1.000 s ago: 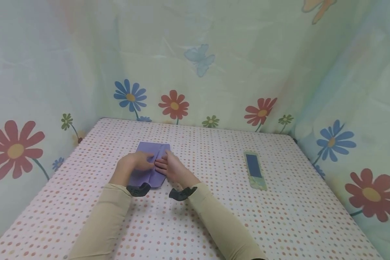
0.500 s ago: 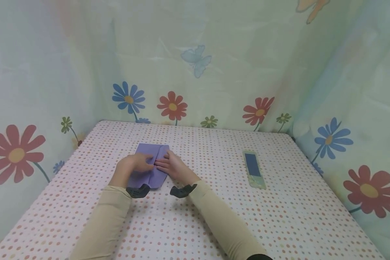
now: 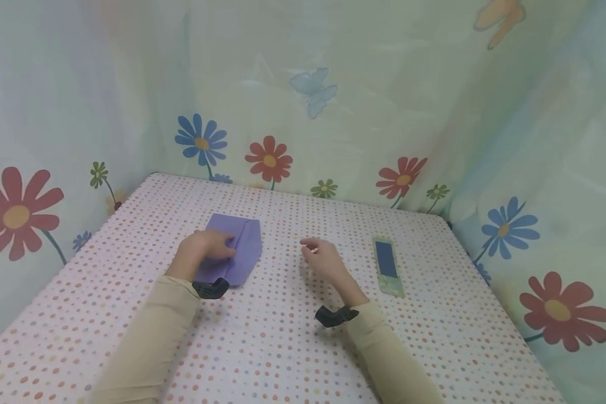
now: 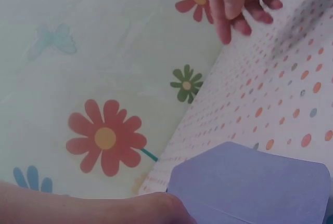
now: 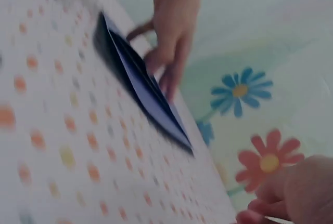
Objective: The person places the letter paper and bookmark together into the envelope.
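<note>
Two hands in view, one purple envelope (image 3: 240,255) on the dotted table (image 3: 283,348). On a clock centred on the head view, we have the envelope at about 8 o'clock. Left hand (image 3: 212,245) is over its 9 o'clock half, thumb and fingers touching the paper; we can't tell if it's pinching or only resting. Flap (image 3: 252,249) lies spread toward 3 o'clock; from the right wrist we see a dark gap between the envelope's layers. Right hand (image 3: 325,261) is clear of the envelope at its 3 o'clock, fingers loosely bent, holding nothing we can see. Pale green card (image 3: 388,266) with a dark blue panel lies farther out at that hand's 3 o'clock, apart from it. Flower-print backdrop (image 3: 363,106) behind, pale blue butterfly (image 3: 313,92) at 12 o'clock
</note>
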### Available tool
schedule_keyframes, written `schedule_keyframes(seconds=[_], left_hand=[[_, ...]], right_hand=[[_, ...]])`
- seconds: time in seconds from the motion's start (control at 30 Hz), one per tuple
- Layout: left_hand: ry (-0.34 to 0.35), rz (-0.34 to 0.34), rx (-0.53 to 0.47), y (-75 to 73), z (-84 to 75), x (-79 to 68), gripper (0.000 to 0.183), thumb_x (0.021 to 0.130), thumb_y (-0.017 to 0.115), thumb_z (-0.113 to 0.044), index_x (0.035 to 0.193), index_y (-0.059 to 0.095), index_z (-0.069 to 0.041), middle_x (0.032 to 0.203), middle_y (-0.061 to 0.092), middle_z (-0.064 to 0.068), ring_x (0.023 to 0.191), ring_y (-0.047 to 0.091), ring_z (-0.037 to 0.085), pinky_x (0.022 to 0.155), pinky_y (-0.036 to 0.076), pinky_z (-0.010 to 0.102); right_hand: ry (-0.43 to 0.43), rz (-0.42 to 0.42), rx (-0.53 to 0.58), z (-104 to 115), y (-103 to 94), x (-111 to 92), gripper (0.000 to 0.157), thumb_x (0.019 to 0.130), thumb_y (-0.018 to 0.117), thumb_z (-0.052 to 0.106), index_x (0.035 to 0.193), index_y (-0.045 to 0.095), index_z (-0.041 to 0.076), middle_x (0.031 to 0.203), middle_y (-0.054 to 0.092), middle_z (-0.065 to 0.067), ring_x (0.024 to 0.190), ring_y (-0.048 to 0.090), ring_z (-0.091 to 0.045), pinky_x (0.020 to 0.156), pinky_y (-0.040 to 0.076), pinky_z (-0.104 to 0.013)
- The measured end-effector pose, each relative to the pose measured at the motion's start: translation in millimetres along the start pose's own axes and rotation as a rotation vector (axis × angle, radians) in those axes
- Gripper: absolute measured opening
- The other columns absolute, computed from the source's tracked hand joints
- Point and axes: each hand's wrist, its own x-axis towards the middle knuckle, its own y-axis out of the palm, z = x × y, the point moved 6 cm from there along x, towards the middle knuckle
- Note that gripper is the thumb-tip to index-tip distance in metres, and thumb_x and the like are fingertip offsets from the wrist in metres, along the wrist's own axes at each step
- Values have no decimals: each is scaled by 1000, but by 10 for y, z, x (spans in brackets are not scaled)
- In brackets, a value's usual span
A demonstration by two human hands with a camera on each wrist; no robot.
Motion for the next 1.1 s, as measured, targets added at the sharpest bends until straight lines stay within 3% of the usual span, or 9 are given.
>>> schedule_keyframes(seconds=[0.2,0.3,0.4,0.57,0.67,0.9,1.1], left_hand=[[6,3,-16,-43,-13,-6,65,92,48,-38,148,33,-8,150,31,26,138,28,47,110,20,67],[3,12,-24,-38,4,-11,65,92,48,-38,148,32,-9,151,30,25,139,26,46,110,20,65],[-3,13,-19,-39,25,-15,65,92,48,-38,148,32,-9,151,29,26,139,25,46,110,22,65],[-14,12,-11,-47,37,-23,66,92,48,-39,148,33,-9,151,28,28,139,26,47,110,24,64],[-14,12,-16,-45,27,-38,66,91,49,-38,148,33,-9,150,28,28,138,27,47,109,24,64],[-21,13,-3,-37,3,-35,65,92,48,-40,148,33,-10,150,28,29,138,28,48,108,27,63],[-10,13,5,-14,-14,-11,65,92,48,-39,148,33,-9,151,26,30,139,24,48,110,23,65]], right_hand=[[41,-70,-215,-404,-395,65,41,95,52,24,131,56,5,111,64,-18,91,62,-28,75,52,-40],[153,-55,-275,-614,-543,66,48,96,52,30,136,50,3,122,60,-22,104,61,-35,85,51,-47],[286,-43,-298,-798,-658,24,57,96,52,36,140,43,1,136,50,-24,123,50,-40,98,45,-53],[403,-92,-342,-1120,-794,33,61,95,53,37,142,39,1,144,40,-24,132,39,-44,102,40,-58],[401,-51,-399,-1206,-877,26,64,95,50,40,144,36,1,145,37,-27,131,37,-46,101,37,-63],[421,123,-420,-1252,-948,-133,71,92,52,49,139,39,-3,135,46,-31,117,51,-46,91,46,-58],[427,161,-394,-1266,-924,-177,75,86,60,52,136,41,-1,135,46,-29,116,51,-44,91,46,-57]])
